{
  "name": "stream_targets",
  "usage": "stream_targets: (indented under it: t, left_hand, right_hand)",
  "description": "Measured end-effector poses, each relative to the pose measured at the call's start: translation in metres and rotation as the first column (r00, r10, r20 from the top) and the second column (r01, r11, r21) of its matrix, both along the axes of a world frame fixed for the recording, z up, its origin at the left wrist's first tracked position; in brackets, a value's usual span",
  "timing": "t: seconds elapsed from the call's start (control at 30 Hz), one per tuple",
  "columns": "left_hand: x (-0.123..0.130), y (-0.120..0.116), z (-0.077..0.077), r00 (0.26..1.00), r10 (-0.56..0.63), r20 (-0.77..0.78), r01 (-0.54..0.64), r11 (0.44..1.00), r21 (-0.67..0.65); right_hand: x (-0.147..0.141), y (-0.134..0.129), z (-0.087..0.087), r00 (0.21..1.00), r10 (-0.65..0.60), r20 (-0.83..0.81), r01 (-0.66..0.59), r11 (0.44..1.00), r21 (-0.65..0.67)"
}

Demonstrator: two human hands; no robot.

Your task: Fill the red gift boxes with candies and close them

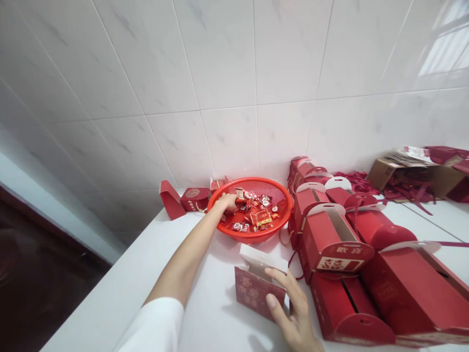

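Observation:
My left hand [228, 201] reaches into a red plastic basket [252, 238]. Its fingers curl down among several small wrapped candies [260, 216]; what they grip, if anything, is hidden. In front of the basket, a small dark red paper box [256, 292] stands on the white table with its pale top flaps up and open. My right hand [293, 313] holds this box at its right side, thumb against the printed front and fingers at the upper rim.
Several red handled gift boxes [331, 234] crowd the table [216, 313] to the right. Farther right stands a cardboard box [384, 173] with dark red ribbons. Two red boxes [197, 199] sit left of the basket, near the tiled wall [227, 137].

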State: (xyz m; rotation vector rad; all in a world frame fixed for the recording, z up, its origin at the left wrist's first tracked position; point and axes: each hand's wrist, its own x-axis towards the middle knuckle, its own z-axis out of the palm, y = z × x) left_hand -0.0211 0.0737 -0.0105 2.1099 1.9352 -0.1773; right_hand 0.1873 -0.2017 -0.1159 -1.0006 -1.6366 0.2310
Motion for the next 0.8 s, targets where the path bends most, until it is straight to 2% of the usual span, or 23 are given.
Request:
stream_targets:
  t: [0.13,0.4,0.63,0.8]
  left_hand:
    - [-0.002,0.002,-0.005,1.0,-0.004,-0.009,0.004,1.0,-0.013]
    - [-0.014,-0.001,-0.006,0.998,-0.05,0.048,0.05,0.999,0.001]
    - [-0.016,-0.01,-0.005,0.991,-0.07,0.114,0.061,0.995,0.081]
    - [-0.013,-0.018,0.004,0.982,-0.066,0.178,0.033,0.982,0.185]
  right_hand:
    - [0.001,0.0,0.002,1.0,0.007,0.018,-0.007,1.0,0.005]
    - [0.001,0.002,0.006,0.999,0.028,0.018,-0.029,0.999,0.037]
    - [0.001,0.001,0.004,0.999,0.02,0.033,-0.02,1.0,0.014]
    - [0.001,0.001,0.005,0.999,0.017,0.04,-0.018,1.0,0.015]
